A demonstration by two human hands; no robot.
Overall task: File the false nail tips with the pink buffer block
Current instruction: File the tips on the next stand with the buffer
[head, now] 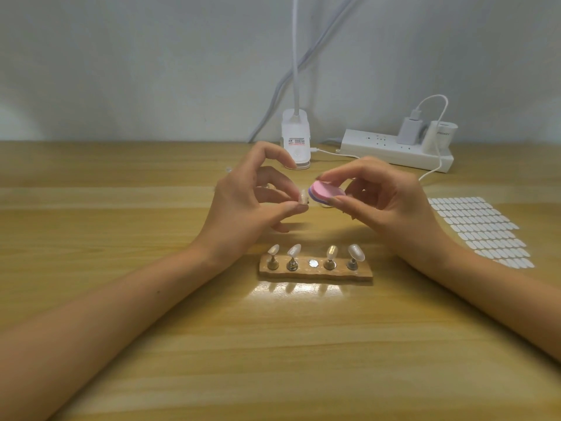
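Head view — filing above the table (121, 344).
Left hand (243, 208) pinches a nail tip (90, 196); right hand (379, 202) grips the pink buffer (326, 191) — touching it, above the stand (315, 273).

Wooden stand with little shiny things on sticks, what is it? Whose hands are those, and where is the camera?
The camera sits on a person's head and looks down, so you see that person's own two arms. The wooden stand holds four false nail tips on small metal pegs; the middle spot has none. The left hand pinches a loose nail tip up off the table. The right hand holds the pink buffer block, a soft file, right next to that tip. On the right lies a sheet of white oval stickers. At the back are a white power strip and a lamp base.
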